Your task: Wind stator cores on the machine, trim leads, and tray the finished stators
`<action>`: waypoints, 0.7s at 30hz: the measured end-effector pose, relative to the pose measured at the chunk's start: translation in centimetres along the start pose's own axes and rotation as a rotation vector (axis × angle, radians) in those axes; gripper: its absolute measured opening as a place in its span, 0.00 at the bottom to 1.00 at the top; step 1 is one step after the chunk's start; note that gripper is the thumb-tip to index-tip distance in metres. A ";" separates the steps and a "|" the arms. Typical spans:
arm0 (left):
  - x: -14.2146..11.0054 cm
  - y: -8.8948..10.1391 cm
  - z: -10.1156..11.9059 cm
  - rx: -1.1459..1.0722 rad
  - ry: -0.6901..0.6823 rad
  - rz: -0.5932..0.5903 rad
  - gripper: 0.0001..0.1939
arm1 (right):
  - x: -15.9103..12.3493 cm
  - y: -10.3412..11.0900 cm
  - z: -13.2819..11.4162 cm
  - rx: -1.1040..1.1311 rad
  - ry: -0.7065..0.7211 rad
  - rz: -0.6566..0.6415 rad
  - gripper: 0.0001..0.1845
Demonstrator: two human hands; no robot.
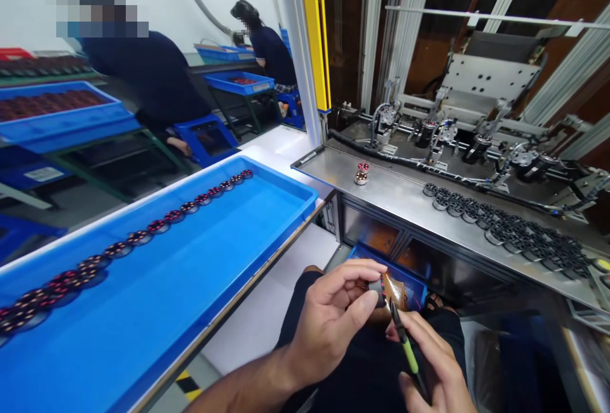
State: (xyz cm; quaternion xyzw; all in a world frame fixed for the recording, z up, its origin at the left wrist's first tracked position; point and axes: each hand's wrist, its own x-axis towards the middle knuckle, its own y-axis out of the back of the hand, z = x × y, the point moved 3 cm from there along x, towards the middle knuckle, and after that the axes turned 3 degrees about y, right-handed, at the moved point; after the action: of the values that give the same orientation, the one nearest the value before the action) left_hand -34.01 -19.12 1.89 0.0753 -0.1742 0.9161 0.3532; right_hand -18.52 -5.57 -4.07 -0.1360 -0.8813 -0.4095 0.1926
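Note:
My left hand [326, 314] is closed around a small round motor stator [377, 288], its grey side pinched between thumb and fingers. In my right hand [436, 362] is a pair of cutting pliers [408, 352] with green and black handles. The dark jaws of the pliers are close to the stator's edge; whether they touch it I cannot tell. Behind the stator, a piece of shiny brown tape or film [395, 292] shows above my lap. Below my hands, a blue bin [419, 287] is partly hidden.
To the left stands a long blue tray [190, 279] with a row of copper-wound stators [174, 216]. A metal ledge [391, 194] bears two stacked stators [362, 175] and many black ones [519, 235]. Behind it is a winding machine [481, 101]. Two people sit at benches, back left.

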 end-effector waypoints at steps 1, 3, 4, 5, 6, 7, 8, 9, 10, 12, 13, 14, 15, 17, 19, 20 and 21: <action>0.0 0.0 0.0 0.007 -0.008 -0.006 0.10 | 0.2 0.0 -0.1 0.012 0.004 0.006 0.43; -0.1 0.1 0.1 0.024 -0.027 -0.017 0.10 | 0.7 0.1 -0.5 0.051 0.010 0.019 0.42; -0.1 0.1 0.2 0.034 -0.037 -0.020 0.10 | 1.1 0.2 -0.8 0.070 0.014 0.028 0.42; -0.1 0.2 0.2 0.044 -0.044 -0.024 0.11 | 1.5 0.3 -1.1 0.084 0.021 0.040 0.42; -0.2 0.2 0.2 0.056 -0.050 -0.026 0.11 | 1.9 0.4 -1.3 0.096 0.029 0.052 0.42; -0.2 0.2 0.2 0.068 -0.054 -0.028 0.12 | 2.2 0.4 -1.6 0.105 0.037 0.062 0.42; -0.2 0.2 0.2 0.081 -0.056 -0.031 0.12 | 2.5 0.5 -1.8 0.109 0.047 0.076 0.41; -0.3 0.3 0.1 0.094 -0.058 -0.033 0.13 | 2.8 0.6 -2.0 0.111 0.058 0.097 0.41; -0.3 0.3 0.1 0.106 -0.061 -0.034 0.13 | 2.9 0.7 -2.1 0.111 0.066 0.123 0.41; -0.4 0.3 0.0 0.124 -0.067 -0.036 0.14 | 2.9 0.8 -2.2 0.100 0.084 0.175 0.40; -0.4 0.3 0.0 0.130 -0.069 -0.037 0.14 | 2.8 0.8 -2.2 0.087 0.088 0.190 0.39; -0.4 0.4 0.0 0.135 -0.072 -0.037 0.15 | 2.7 0.7 -2.0 0.070 0.085 0.196 0.38; -0.5 0.4 0.1 0.140 -0.077 -0.038 0.15 | 2.5 0.7 -1.9 0.044 0.075 0.191 0.38; -0.5 0.4 0.1 0.148 -0.090 -0.037 0.16 | 2.2 0.6 -1.6 -0.019 0.045 0.193 0.37; -0.5 0.4 0.2 0.153 -0.107 -0.036 0.16 | 2.1 0.6 -1.5 -0.052 0.033 0.198 0.36; -0.5 0.4 0.3 0.156 -0.113 -0.037 0.16 | 2.2 0.7 -1.5 -0.055 0.041 0.202 0.36; -0.5 0.4 0.3 0.159 -0.117 -0.038 0.16 | 2.3 0.7 -1.7 -0.043 0.056 0.198 0.37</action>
State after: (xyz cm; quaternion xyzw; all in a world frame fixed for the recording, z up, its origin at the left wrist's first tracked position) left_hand -33.90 -19.84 1.90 0.1599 -0.1199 0.9142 0.3526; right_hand -19.92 -6.26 -1.60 -0.2150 -0.8489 -0.4110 0.2535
